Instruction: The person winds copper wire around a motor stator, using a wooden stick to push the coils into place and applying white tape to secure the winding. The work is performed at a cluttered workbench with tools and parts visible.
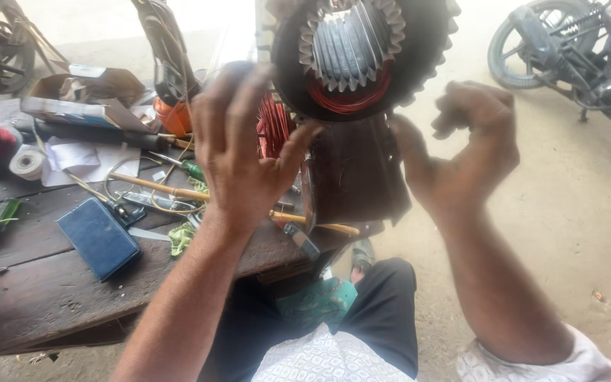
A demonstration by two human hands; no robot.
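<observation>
Your left hand [238, 145] presses spread fingers against the motor stator [353, 53], upright at the workbench [51, 283] edge. Your right hand [472, 138] is curled beside it, gripping nothing visible. Judged heavy and rigid; its red windings [348, 99] look fragile, so hold the toothed outer rim.

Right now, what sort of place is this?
Probably an open-air motor repair stall: a stator with red windings at both hands, a wooden bench strewn with screwdrivers, and a motorbike parked on dirt.

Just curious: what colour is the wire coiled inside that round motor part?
Red wire, seen in the head view.
</observation>
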